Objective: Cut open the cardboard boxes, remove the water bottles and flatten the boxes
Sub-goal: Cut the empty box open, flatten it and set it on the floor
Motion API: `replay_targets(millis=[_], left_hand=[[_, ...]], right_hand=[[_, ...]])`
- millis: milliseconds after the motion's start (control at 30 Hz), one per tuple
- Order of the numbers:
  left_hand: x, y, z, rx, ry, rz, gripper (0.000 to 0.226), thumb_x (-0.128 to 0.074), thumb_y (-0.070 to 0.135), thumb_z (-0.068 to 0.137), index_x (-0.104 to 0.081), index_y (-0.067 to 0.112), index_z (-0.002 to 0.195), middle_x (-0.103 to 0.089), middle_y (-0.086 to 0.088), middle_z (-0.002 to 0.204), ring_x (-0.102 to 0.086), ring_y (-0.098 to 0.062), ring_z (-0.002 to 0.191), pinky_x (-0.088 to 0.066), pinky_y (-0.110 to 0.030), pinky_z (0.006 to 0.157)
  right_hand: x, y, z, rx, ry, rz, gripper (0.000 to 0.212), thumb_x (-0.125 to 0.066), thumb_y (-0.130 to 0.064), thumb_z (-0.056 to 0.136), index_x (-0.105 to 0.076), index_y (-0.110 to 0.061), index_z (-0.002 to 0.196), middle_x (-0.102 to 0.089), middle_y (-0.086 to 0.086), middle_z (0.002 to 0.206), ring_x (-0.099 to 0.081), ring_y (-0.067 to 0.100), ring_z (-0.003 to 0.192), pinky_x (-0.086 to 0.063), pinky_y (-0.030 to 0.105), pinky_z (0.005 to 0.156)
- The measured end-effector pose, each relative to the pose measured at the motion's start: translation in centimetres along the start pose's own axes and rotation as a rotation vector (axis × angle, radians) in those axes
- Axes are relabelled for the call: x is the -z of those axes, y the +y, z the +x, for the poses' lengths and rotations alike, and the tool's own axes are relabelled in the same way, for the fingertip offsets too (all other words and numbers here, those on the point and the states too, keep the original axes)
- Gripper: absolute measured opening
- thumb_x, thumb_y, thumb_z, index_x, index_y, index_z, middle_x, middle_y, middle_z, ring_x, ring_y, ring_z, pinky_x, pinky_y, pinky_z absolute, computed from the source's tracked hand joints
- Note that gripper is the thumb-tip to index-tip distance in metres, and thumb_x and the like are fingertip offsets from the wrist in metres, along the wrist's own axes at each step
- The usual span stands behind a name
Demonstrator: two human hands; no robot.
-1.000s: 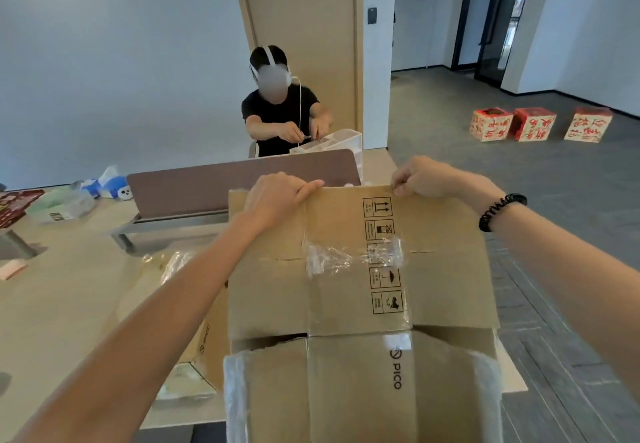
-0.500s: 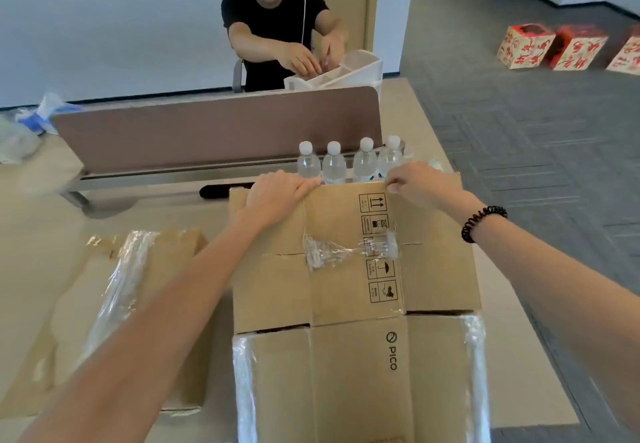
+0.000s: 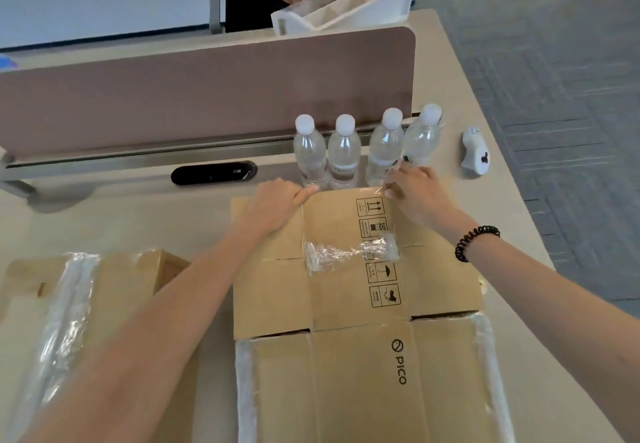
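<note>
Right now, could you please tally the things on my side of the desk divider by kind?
water bottles: 4
cardboard boxes: 2
small white tool: 1
black oblong device: 1
Total: 8

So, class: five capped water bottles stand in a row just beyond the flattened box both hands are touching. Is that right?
Not five: the head view shows four capped water bottles in a row just beyond the flattened box that the left hand and right hand are touching.
</note>
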State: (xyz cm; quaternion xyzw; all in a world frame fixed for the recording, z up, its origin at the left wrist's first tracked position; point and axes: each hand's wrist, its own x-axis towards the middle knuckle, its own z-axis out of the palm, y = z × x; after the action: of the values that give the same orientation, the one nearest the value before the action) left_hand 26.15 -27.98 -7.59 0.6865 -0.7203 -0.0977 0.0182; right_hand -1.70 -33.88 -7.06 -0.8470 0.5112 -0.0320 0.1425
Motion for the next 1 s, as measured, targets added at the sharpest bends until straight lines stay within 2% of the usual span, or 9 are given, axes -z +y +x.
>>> replay_targets(millis=[100,167,300,467,567,633,733,867,1000], left_hand=[[-2.2,-0.7,0.2,-0.014,0.072,-0.045,0.060,-0.032,0.055,0.101,-0.051,0.014,0.061,-0.063,-0.011,0.064,-0.058,-0.030,0.064,-0.045,-0.044,0.066],[-3.2,-0.9,0.3,-0.028,0.125,-0.005,0.050,-0.032,0.054,0.100,-0.046,0.017,0.070,-0.060,-0.008,0.067,-0.056,-0.028,0.063,-0.046,-0.045,0.062],[-4.6,-0.8,0.4,-0.094,0.206,0.014,0.033,-0.043,0.046,0.100,-0.050,0.015,0.092,-0.052,0.000,0.088,-0.046,-0.018,0.080,-0.041,-0.033,0.069],[-6.4,0.2,-1.9,-0.163,0.192,0.032,0.031,-0.048,0.035,0.098,-0.057,0.010,0.116,-0.055,-0.005,0.116,-0.053,-0.023,0.103,-0.043,-0.035,0.085],[-8.7,1.2,-5.2,-0.177,0.113,0.017,0.047,-0.036,0.037,0.104,-0.049,0.007,0.137,-0.045,-0.010,0.146,-0.044,-0.026,0.132,-0.037,-0.040,0.108],[-10.3,1.4,-6.9,-0.126,0.004,0.045,0.061,-0.016,0.046,0.105,-0.024,0.011,0.154,-0.015,-0.006,0.164,-0.014,-0.020,0.150,-0.020,-0.040,0.121],[-12.2,1.2,-8.0,-0.058,-0.057,0.050,0.064,-0.002,0.049,0.103,0.003,0.015,0.157,0.011,-0.001,0.165,0.013,-0.012,0.151,-0.006,-0.041,0.124],[-12.9,1.3,-8.0,-0.055,-0.027,0.116,0.062,0.004,0.044,0.103,0.004,0.013,0.157,0.011,-0.005,0.164,0.012,-0.016,0.151,-0.010,-0.044,0.123],[-13.4,1.2,-8.0,-0.049,-0.004,0.144,0.061,-0.003,0.042,0.105,0.003,0.011,0.157,0.010,-0.008,0.165,0.010,-0.019,0.151,-0.011,-0.045,0.123]], right_hand=[[-2.1,0.5,0.4,0.034,0.028,-0.029,0.022,-0.049,-0.026,0.098,-0.059,-0.015,0.114,-0.056,0.003,0.125,-0.049,0.023,0.123,-0.022,0.038,0.112],[-3.4,0.6,0.4,0.042,0.035,-0.033,0.025,-0.044,-0.026,0.099,-0.056,-0.013,0.117,-0.053,0.006,0.124,-0.047,0.025,0.122,-0.023,0.038,0.111],[-5.6,0.4,-0.2,0.046,0.053,-0.043,0.031,-0.038,-0.025,0.098,-0.048,-0.010,0.124,-0.048,0.008,0.125,-0.045,0.026,0.117,-0.027,0.040,0.108],[-7.8,-1.2,-2.0,0.058,0.084,-0.061,0.045,-0.049,-0.012,0.090,-0.043,-0.006,0.134,-0.045,0.012,0.136,-0.040,0.029,0.128,-0.029,0.041,0.113],[-9.9,-2.2,-3.6,0.028,0.039,-0.026,0.054,-0.044,-0.027,0.100,-0.029,-0.008,0.147,-0.023,0.012,0.157,-0.020,0.027,0.146,-0.016,0.040,0.120],[-11.3,-2.4,-4.7,-0.013,-0.046,-0.018,0.063,-0.024,-0.045,0.103,-0.008,-0.012,0.155,0.001,0.005,0.163,0.003,0.021,0.150,-0.001,0.039,0.122],[-12.9,-2.3,-5.6,-0.019,-0.090,-0.065,0.070,-0.006,-0.055,0.098,0.005,-0.015,0.154,0.013,0.003,0.162,0.017,0.016,0.148,0.007,0.037,0.121],[-14.0,-2.2,-5.8,-0.021,-0.032,-0.120,0.067,-0.011,-0.051,0.101,0.003,-0.013,0.155,0.010,0.005,0.163,0.014,0.016,0.149,0.000,0.041,0.121],[-14.4,-2.2,-5.8,-0.031,0.002,-0.148,0.066,-0.012,-0.050,0.102,0.000,-0.012,0.155,0.007,0.006,0.163,0.010,0.018,0.150,-0.009,0.045,0.122]])
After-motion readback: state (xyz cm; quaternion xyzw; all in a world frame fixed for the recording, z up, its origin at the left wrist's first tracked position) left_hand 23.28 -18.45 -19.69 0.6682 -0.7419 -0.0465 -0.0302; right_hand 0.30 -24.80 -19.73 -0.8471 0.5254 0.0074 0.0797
